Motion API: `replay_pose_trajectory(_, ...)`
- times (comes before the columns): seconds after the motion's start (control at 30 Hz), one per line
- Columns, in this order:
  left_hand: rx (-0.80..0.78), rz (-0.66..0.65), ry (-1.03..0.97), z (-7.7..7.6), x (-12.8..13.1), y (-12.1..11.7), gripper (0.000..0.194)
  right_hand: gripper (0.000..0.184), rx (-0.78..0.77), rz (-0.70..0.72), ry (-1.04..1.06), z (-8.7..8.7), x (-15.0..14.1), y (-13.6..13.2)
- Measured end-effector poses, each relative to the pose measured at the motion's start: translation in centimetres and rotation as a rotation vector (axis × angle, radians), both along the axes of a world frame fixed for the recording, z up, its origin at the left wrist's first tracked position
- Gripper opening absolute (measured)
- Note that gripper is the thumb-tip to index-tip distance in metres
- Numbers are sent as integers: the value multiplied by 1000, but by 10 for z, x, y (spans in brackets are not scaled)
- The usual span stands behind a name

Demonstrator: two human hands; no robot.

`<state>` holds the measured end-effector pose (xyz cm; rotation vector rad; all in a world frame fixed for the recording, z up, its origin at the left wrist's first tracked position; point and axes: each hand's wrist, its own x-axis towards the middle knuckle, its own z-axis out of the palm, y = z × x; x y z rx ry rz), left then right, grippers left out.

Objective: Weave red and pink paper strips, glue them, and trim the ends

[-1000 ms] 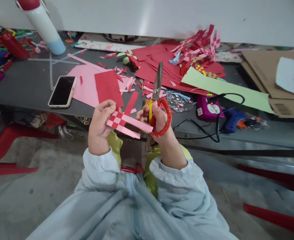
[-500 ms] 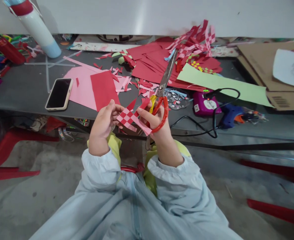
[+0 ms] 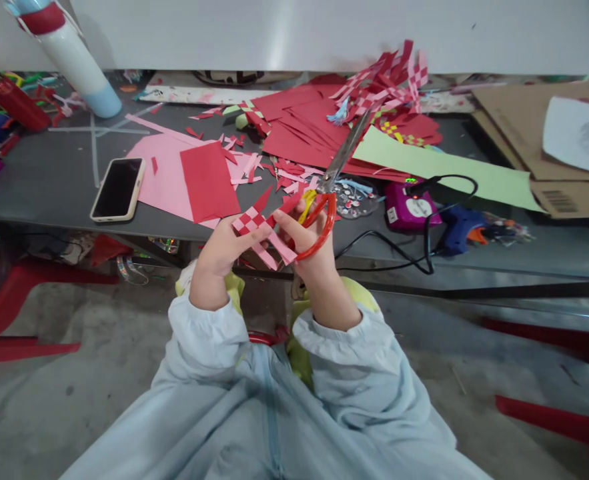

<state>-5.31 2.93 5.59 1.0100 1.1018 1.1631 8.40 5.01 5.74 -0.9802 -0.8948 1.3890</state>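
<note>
A small woven piece of red and pink paper strips is held between my two hands above my lap. My left hand pinches it, with the thumb lying across the checkered part. With its thumb and fingertips, my right hand grips the strips on the other side. Red-handled scissors also hang in my right hand, the handle loop around the hand and the blades pointing away over the table. Loose pink strip ends stick out below the weave, and a red end points upward.
On the dark table lie a phone, a red sheet on pink paper, paper scraps, a stack of red paper, a green sheet and a purple box with a black cable. A bottle stands back left.
My left hand has moved right and its thumb now lies over the woven paper. The scissors' blades have tipped slightly to the right.
</note>
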Motion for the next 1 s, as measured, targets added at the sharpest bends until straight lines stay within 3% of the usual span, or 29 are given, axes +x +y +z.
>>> replay_pose_trajectory(0.17, -36, 155, -111, 5, 6, 4, 40, 38, 34, 44, 2, -3, 0, -2)
replay_pose_trajectory(0.23, -3, 279, -169, 6, 5, 6, 40, 37, 39, 104, -8, -1, 1, -2)
replay_pose_trajectory(0.37, 77, 658, -263, 6, -1, 9, 36, 48, -40, 403, -65, -2, 0, -3)
replay_pose_trajectory(0.43, 100, 743, -266, 6, -5, 9, 29, 54, -68, 525, -104, -6, 0, -5)
replay_pose_trajectory(0.57, 164, 755, -237, 8, -10, 6, 25, 51, 162, 805, -262, -15, 2, -13)
replay_pose_trajectory(0.73, 133, 809, -278, 13, -15, 3, 40, 53, 400, 894, -439, -17, 4, -17)
replay_pose_trajectory(1.0, 40, 734, -343, 17, -17, -2, 46, 51, 401, 936, -470, -21, 4, -18)
